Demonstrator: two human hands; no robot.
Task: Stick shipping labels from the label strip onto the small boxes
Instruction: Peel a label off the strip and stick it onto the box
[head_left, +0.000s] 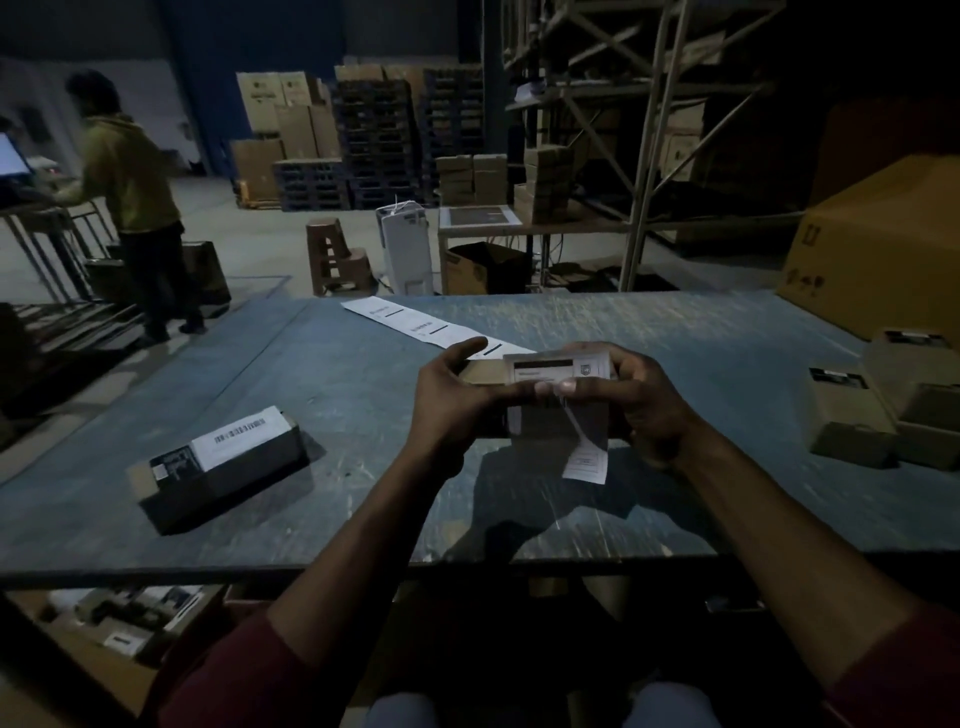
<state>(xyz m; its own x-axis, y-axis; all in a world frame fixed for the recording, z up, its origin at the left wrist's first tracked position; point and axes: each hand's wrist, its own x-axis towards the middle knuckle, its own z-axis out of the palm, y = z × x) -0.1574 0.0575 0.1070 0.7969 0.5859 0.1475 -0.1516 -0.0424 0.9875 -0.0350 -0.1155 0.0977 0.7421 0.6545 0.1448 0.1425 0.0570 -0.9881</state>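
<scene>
Both hands hold a small box (540, 415) above the surface (332, 415): the left hand (457, 410) grips its left end, the right hand (639, 400) its right end, thumbs pressing a white label (558, 369) onto its top. The label strip (415, 325) lies just beyond the left hand; a closed labelled box (223, 467) sits well to its left.

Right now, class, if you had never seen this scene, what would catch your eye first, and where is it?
First, the two hands at the centre: the left hand and right hand hold a small box above the table, a white label on its top. Next, the label strip lying beyond them, and the labelled box at the left.
</scene>
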